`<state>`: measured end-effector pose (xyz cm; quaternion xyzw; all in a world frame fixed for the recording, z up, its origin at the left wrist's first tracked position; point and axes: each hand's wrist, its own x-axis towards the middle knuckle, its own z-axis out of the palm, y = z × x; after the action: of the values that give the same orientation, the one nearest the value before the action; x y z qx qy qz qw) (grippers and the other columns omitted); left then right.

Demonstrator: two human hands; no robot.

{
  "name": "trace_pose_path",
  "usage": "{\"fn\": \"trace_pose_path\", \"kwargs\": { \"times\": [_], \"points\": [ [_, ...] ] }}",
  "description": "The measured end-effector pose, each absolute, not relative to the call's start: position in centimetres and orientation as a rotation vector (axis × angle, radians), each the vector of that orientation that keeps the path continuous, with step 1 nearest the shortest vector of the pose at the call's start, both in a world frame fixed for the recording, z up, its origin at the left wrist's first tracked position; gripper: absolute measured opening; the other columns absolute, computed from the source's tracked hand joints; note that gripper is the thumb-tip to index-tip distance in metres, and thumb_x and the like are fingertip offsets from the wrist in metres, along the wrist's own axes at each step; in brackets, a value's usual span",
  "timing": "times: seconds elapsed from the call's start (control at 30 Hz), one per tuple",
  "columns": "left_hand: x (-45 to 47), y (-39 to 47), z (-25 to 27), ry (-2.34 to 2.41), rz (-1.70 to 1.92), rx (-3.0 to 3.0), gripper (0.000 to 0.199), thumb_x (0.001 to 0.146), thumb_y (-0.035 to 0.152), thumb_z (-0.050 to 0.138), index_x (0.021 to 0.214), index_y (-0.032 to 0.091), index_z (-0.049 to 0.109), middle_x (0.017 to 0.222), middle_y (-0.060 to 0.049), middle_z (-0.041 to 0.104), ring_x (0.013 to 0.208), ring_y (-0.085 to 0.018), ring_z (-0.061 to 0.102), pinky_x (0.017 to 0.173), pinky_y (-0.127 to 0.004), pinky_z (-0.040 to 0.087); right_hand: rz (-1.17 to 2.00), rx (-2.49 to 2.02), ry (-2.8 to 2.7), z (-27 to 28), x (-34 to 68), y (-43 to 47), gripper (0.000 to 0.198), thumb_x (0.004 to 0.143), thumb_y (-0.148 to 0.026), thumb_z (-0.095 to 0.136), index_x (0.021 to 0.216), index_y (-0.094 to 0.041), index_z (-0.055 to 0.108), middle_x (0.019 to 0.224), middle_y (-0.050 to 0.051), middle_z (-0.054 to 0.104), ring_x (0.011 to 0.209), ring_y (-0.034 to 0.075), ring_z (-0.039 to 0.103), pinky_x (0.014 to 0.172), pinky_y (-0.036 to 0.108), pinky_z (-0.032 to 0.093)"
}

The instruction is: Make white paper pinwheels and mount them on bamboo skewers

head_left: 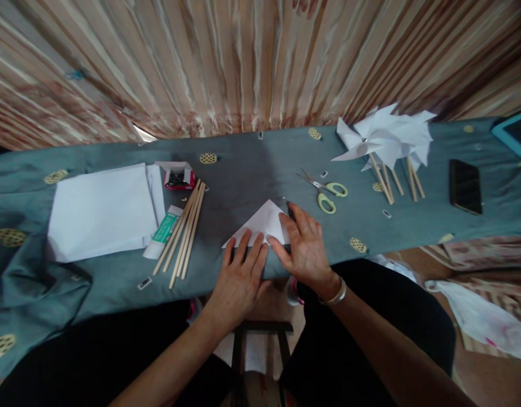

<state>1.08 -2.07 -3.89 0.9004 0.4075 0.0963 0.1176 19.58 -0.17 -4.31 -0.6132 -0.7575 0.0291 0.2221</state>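
Note:
A white sheet of paper (264, 219), folded into a triangle with its tip pointing away from me, lies at the table's near edge. My left hand (240, 277) rests on its lower left part, fingers stretched out and spread. On the right side of the paper lies my right hand (301, 243), fingers extended, thumb near the lower edge; a bracelet circles that wrist. Neither hand is closed around anything. Scissors with light green handles (325, 191) lie slightly parted beyond my right hand.
To the left are a stack of white paper (101, 212), wooden sticks (184, 234), a green-and-white packet (163, 230) and an open red box (179, 176) of small dark items. At right lie several paper pinwheels (383, 138), a black phone (465, 186) and a blue-framed device (515, 133).

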Motion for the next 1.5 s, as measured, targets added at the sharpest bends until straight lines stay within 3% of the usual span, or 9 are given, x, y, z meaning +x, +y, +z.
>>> {"fn": "trace_pose_path", "kwargs": {
  "times": [0.23, 0.47, 0.67, 0.83, 0.93, 1.07, 1.27, 1.5],
  "points": [
    [0.3, -1.6, -3.8, 1.172, 0.3, 2.677, 0.055, 0.088, 0.036, 0.058, 0.134, 0.009, 0.048, 0.143, -0.019, 0.049, 0.137, -0.039, 0.037, 0.109, -0.06, 0.029, 0.136, -1.752, -2.089, -4.4, 20.5, -1.1, 0.056, 0.093, -0.046, 0.049, 0.139, -0.015, 0.043, 0.147, 0.023, 0.039, 0.136, 0.035, 0.038, 0.104, 0.054, 0.036],
    [-2.9, -2.0, -4.1, 1.23, 0.365, 2.722, 0.057, 0.092, 0.04, 0.05, 0.136, 0.006, 0.043, 0.141, -0.022, 0.05, 0.133, -0.034, 0.044, 0.11, -0.054, 0.031, 0.2, -1.853, -1.903, -4.9, 24.2, -2.4, 0.056, 0.094, -0.046, 0.047, 0.141, -0.015, 0.042, 0.148, 0.022, 0.037, 0.137, 0.034, 0.036, 0.105, 0.056, 0.037],
    [-5.3, -2.9, -3.9, 1.292, 0.346, 2.791, 0.052, 0.091, 0.033, 0.053, 0.134, 0.005, 0.046, 0.133, -0.022, 0.055, 0.125, -0.035, 0.05, 0.103, -0.05, 0.04, 0.212, -1.823, -1.843, -5.5, 26.0, -2.9, 0.047, 0.095, -0.036, 0.042, 0.136, -0.014, 0.048, 0.147, 0.019, 0.041, 0.138, 0.032, 0.037, 0.108, 0.054, 0.037],
    [-6.5, -4.1, -3.4, 1.321, 0.403, 2.795, 0.05, 0.092, 0.032, 0.051, 0.135, 0.007, 0.045, 0.13, -0.022, 0.057, 0.123, -0.036, 0.051, 0.099, -0.052, 0.043, 0.181, -1.766, -1.817, -5.2, 26.2, -2.7, 0.042, 0.095, -0.024, 0.035, 0.13, -0.012, 0.054, 0.139, 0.02, 0.05, 0.132, 0.03, 0.045, 0.108, 0.051, 0.039],
    [-5.9, -4.4, -3.0, 1.349, 0.554, 2.728, 0.052, 0.092, 0.03, 0.052, 0.14, 0.012, 0.039, 0.129, -0.02, 0.057, 0.124, -0.034, 0.05, 0.099, -0.052, 0.045, 0.192, -1.734, -1.818, -4.6, 25.9, -2.3, 0.041, 0.097, -0.028, 0.034, 0.127, -0.01, 0.057, 0.13, 0.02, 0.058, 0.127, 0.029, 0.051, 0.106, 0.049, 0.041],
    [-4.1, -3.2, -2.9, 1.367, 0.751, 2.653, 0.063, 0.091, 0.026, 0.055, 0.147, 0.018, 0.027, 0.142, -0.021, 0.044, 0.133, -0.034, 0.042, 0.104, -0.052, 0.042, 0.205, -1.733, -1.904, -4.3, 24.9, -1.7, 0.042, 0.093, -0.04, 0.048, 0.121, -0.011, 0.061, 0.13, 0.022, 0.058, 0.123, 0.034, 0.053, 0.104, 0.053, 0.042],
    [-2.2, -0.9, -4.5, 1.329, 0.825, 2.55, 0.068, 0.092, 0.031, 0.053, 0.15, 0.02, 0.02, 0.143, -0.021, 0.044, 0.133, -0.033, 0.042, 0.105, -0.053, 0.041, 0.24, -1.723, -1.831, -4.7, 23.8, -0.9, 0.025, 0.085, -0.028, 0.06, 0.105, -0.014, 0.065, 0.128, 0.02, 0.059, 0.12, 0.032, 0.056, 0.101, 0.048, 0.045],
    [-1.1, 0.1, -2.9, 1.341, 0.987, 2.516, 0.082, 0.089, 0.027, 0.06, 0.152, 0.014, 0.01, 0.149, -0.025, 0.034, 0.14, -0.032, 0.032, 0.11, -0.052, 0.035, 0.21, -1.53, -1.756, -2.0, 22.7, -1.2, 0.007, 0.089, -0.024, 0.056, 0.086, -0.02, 0.061, 0.114, 0.011, 0.066, 0.106, 0.023, 0.063, 0.094, 0.039, 0.048]
  ]
}}
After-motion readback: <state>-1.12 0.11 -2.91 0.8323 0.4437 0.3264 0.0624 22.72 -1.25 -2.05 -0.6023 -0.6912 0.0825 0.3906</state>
